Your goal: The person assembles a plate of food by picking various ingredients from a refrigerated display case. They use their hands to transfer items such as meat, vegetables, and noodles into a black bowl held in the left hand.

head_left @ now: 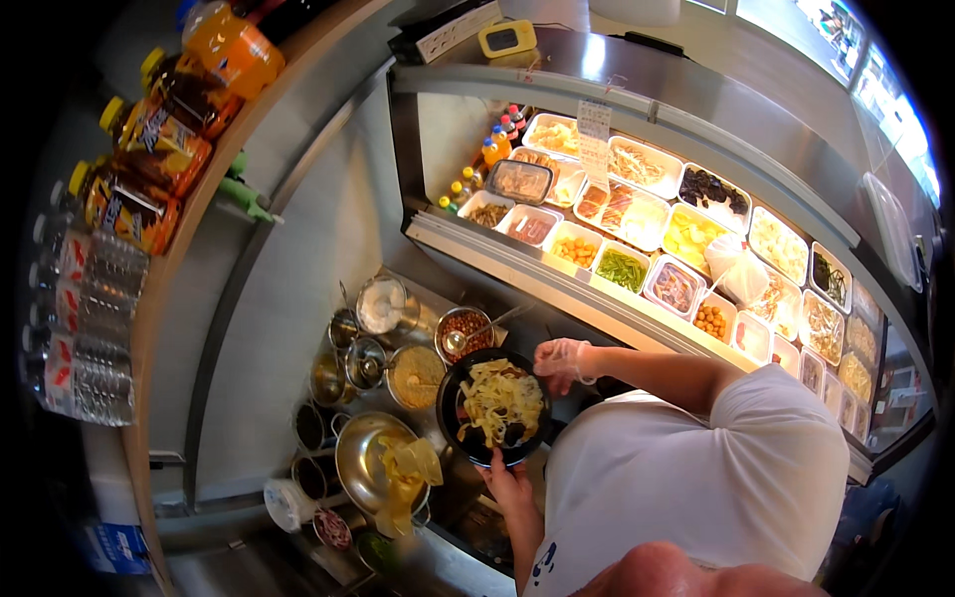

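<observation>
My left hand (507, 485) grips the near rim of a black bowl (448, 438), its thumb on the edge. Pale yellowish strips and shreds (502, 398), with a few dark pieces, fill the bowl. At the bowl's upper right edge is my right hand (562, 364), in a clear plastic glove, with its fingers curled; what they hold, if anything, I cannot make out. Left of the bowl stands a steel basin (360, 453), with translucent yellowish film (413, 468) draped over its side. A pot of pale grainy stuff (413, 376) and a pot of reddish nuts (466, 331) stand close by.
A lit display case (517, 257) with several white trays of food runs across the upper right. Several steel pots (366, 363) crowd around the basin. Orange drink bottles (129, 204) and water bottles (90, 368) line a curved shelf on the left.
</observation>
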Available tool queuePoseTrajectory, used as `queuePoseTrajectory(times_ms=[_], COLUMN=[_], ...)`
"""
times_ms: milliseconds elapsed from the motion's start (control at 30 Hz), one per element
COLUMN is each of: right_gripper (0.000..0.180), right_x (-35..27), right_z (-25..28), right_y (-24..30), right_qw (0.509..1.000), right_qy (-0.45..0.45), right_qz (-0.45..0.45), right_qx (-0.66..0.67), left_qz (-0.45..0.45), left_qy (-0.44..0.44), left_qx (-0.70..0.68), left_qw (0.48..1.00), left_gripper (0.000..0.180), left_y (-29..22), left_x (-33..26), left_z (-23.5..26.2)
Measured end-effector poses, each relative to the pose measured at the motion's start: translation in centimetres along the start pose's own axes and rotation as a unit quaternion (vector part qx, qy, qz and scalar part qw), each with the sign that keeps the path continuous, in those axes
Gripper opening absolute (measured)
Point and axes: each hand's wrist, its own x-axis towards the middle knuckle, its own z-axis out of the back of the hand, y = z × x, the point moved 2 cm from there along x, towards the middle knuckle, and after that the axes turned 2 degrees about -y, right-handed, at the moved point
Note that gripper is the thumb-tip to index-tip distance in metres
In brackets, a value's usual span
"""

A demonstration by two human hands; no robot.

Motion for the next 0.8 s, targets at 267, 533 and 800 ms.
queuePoseTrajectory(times_ms=[267,533,800], right_gripper=[0.022,0.023,0.037], right_x=[-5.7,-8.9,-12.2], right_z=[2.4,5.4,10.2], right_y=[0.5,-0.9,-0.3], right_qw=[0.998,0.983,0.968], right_qy=[-0.002,-0.075,-0.152], right_qz=[0.054,0.08,0.059], right_qx=[0.033,0.15,0.193], left_qz=[0.045,0.138,0.1], left_qy=[0.082,0.151,0.249], left_qx=[0.046,-0.025,0.031], left_qw=[0.995,0.978,0.963], left_gripper=[0.054,0.055,0.063], left_y=[0.9,3.7,7.3], left_x=[0.7,0.9,-1.5], left_z=[-5.1,-7.9,-11.7])
